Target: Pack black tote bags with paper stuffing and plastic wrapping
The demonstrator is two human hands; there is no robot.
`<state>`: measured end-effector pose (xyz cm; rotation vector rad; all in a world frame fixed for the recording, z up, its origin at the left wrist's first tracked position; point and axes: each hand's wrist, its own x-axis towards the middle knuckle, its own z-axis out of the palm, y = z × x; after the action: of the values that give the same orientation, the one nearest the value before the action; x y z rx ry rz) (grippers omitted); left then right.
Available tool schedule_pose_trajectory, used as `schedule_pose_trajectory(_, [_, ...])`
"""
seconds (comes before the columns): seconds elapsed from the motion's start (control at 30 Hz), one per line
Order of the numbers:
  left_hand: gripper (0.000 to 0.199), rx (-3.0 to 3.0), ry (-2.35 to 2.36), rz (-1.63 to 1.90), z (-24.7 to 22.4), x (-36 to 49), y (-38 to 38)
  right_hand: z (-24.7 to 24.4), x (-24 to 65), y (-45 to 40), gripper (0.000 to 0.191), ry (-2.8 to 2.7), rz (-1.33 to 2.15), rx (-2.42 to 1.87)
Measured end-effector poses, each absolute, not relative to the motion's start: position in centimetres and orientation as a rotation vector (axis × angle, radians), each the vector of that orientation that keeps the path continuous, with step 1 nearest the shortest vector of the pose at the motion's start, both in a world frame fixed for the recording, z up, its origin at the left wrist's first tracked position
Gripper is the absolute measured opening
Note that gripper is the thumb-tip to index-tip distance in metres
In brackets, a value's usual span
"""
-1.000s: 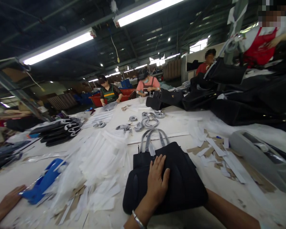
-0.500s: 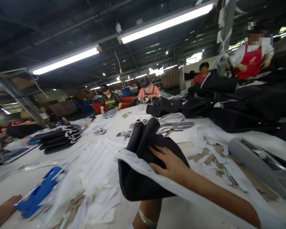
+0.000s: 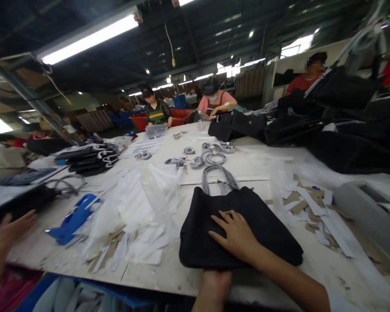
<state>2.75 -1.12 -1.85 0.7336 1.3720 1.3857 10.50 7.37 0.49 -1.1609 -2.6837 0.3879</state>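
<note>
left hand (image 3: 216,279): fingers hidden under dark bag (image 3: 263,223) | grey container (image 3: 365,216): cut off right

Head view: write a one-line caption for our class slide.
Right hand spread on a black bag, left hand at its near edge, scraps lying on both sides.

Own hands: two, left hand (image 3: 216,279) and right hand (image 3: 235,232). Black handbag (image 3: 264,223) at the hands: one. Neighbour's hand (image 3: 13,229), left: one, plus one dark bag (image 3: 22,199). Tabletop (image 3: 169,273): one. Blue tape dispenser (image 3: 73,221): one. Coiled grey straps (image 3: 225,157): roughly seven, overlapping, exact count unclear. Stack of black bag pieces (image 3: 91,161): one, layers uncountable. Heaps of paper and cardboard scraps (image 3: 336,232): two, left and right; pieces uncountable. Grey plastic container (image 3: 354,212): one. Black bags (image 3: 344,151) piled right: several, merged. Workers across the tabletop: two, green-apron person (image 3: 157,116), pink-top person (image 3: 225,99). Red-shirt person (image 3: 300,83), right: one. Hanging cords (image 3: 169,39): two.
</note>
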Motion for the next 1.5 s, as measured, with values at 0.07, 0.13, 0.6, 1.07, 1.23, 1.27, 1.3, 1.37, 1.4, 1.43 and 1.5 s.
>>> schedule_pose_trajectory(0.07, [0.036, 0.48, 1.189, 1.378, -2.7, 2.4, -4.2, -0.7, 10.5, 7.1, 0.06, -2.681, 0.312, -1.134])
schedule_pose_trajectory(0.13, [0.044, 0.184, 0.983, 1.265, -3.8, 1.0, -8.0, -1.9, 10.6, 6.8, 0.06, -2.676, 0.223, -1.091])
schedule_pose_trajectory(0.6, [0.054, 0.156, 1.624, 1.687, -1.8, -9.2, -8.0, -4.4, 11.1, 6.3, 0.055, -2.614, -0.114, -0.88])
schedule_pose_trajectory(1.07, [0.038, 0.116, 1.601, 1.977, -1.0, -7.6, -5.0, -4.4, 11.2, 6.3, 0.054, -2.611, -0.074, -0.87])
schedule_pose_trajectory(1.23, [0.057, 0.171, 1.584, 2.042, -1.0, -9.3, -6.4, -4.6, 11.2, 6.4, 0.054, -2.574, -0.039, -0.858])
schedule_pose_trajectory(1.27, [0.062, 0.275, 1.629, 2.0, -1.0, -9.7, -6.8, -4.7, 11.2, 6.4, 0.055, -2.568, -0.035, -0.851])
schedule_pose_trajectory(1.3, [0.066, 0.402, 1.684, 1.944, -1.0, -10.1, -7.2, -4.8, 11.2, 6.5, 0.055, -2.564, -0.031, -0.844])
schedule_pose_trajectory(1.37, [0.064, 0.636, 1.793, 1.819, -0.9, -10.7, -7.9, -5.0, 11.2, 6.5, 0.055, -2.555, -0.024, -0.833])
schedule_pose_trajectory(1.4, [0.061, 0.702, 1.849, 1.769, -0.7, -11.0, -8.2, -5.1, 11.2, 6.5, 0.055, -2.55, -0.02, -0.827])
schedule_pose_trajectory(1.43, [0.058, 0.725, 1.908, 1.732, -0.6, -11.2, -8.4, -5.2, 11.2, 6.6, 0.055, -2.544, -0.016, -0.822])
schedule_pose_trajectory(1.5, [0.053, 0.699, 2.006, 1.698, -0.4, -11.7, -8.6, -5.3, 11.2, 6.6, 0.056, -2.536, -0.011, -0.811])
